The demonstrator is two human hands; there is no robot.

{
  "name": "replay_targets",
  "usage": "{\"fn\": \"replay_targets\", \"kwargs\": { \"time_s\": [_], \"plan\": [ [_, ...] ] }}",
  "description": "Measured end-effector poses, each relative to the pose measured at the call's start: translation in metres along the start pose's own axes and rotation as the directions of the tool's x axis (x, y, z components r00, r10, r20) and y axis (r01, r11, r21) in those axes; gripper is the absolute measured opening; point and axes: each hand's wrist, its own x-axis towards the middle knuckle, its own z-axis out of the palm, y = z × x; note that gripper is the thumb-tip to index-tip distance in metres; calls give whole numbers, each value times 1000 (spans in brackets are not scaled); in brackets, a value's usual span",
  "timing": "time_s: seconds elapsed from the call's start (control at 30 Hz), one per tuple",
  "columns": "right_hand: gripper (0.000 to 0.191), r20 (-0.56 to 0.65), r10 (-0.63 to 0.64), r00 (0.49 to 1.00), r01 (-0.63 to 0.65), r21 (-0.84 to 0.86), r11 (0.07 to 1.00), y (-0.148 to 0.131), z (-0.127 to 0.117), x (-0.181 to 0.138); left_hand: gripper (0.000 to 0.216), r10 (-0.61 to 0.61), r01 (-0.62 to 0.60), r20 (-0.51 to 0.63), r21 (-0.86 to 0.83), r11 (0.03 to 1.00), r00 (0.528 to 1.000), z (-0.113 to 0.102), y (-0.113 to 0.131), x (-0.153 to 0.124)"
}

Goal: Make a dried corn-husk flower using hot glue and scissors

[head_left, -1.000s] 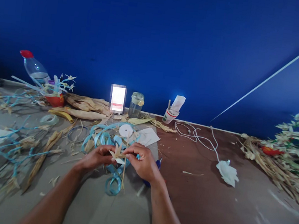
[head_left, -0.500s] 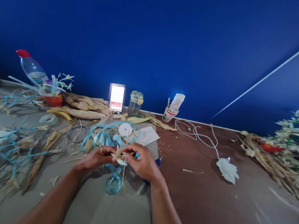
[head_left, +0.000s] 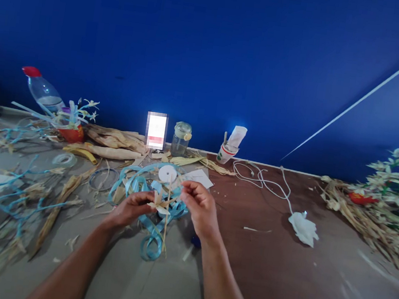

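My left hand (head_left: 133, 209) pinches a small pale flower of dried husk (head_left: 160, 205) at its left side; the pointed petals spread out. To the right, my right hand (head_left: 199, 209) stands a little apart from the flower, thumb and fingertips brought together. Whatever lies between those fingertips is too small and blurred to make out. Below and behind both hands lies a loose tangle of light blue ribbon (head_left: 151, 250). A thin straw-coloured strip (head_left: 164, 233) runs down beside the flower. Just behind the hands rests a white spool (head_left: 167, 173).
Blue-wrapped stems (head_left: 22, 214) and dried husks (head_left: 62, 205) lie at left. Along the wall stand a tilted bottle (head_left: 45, 92), a glass jar (head_left: 181, 138) and a paper cup (head_left: 227, 154). A white cable (head_left: 264, 182), crumpled tissue (head_left: 303, 228) and flower bunch (head_left: 394, 175) are at right.
My right hand has drawn away from the flower, to the right and slightly up. The left hand keeps the flower in nearly the same place.
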Motion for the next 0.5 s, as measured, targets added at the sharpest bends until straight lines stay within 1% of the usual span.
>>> {"fn": "replay_targets", "kwargs": {
  "time_s": [0.1, 0.2, 0.27, 0.33, 0.4, 0.5],
  "plan": [
    [23, -131, 16, 991, -4, 93, 996, 5, -3, 5, 10, 40, -40, -52, -3, 999, 998, 2, 1, 2],
    [21, -174, 61, 983, -53, 46, 998, 10, -3, 9, 12, 82, -79, -195, 25, 997, 977, 4, 4, 4],
    [21, -159, 89, 983, -92, -14, 996, 12, 0, 10, 15, 81, -75, -304, 30, 997, 949, 5, 6, 6],
    [20, -111, 94, 989, -102, -67, 993, 16, 3, 10, 17, 63, -65, -375, 7, 998, 925, 5, 7, 6],
    [21, -53, 90, 994, -96, -105, 990, 18, 7, 8, 19, 48, -59, -403, -17, 998, 914, 5, 7, 6],
    [22, -3, 104, 995, -104, -115, 988, 20, 12, 7, 20, 42, -53, -390, -18, 998, 920, 4, 3, 7]
  ]
}}
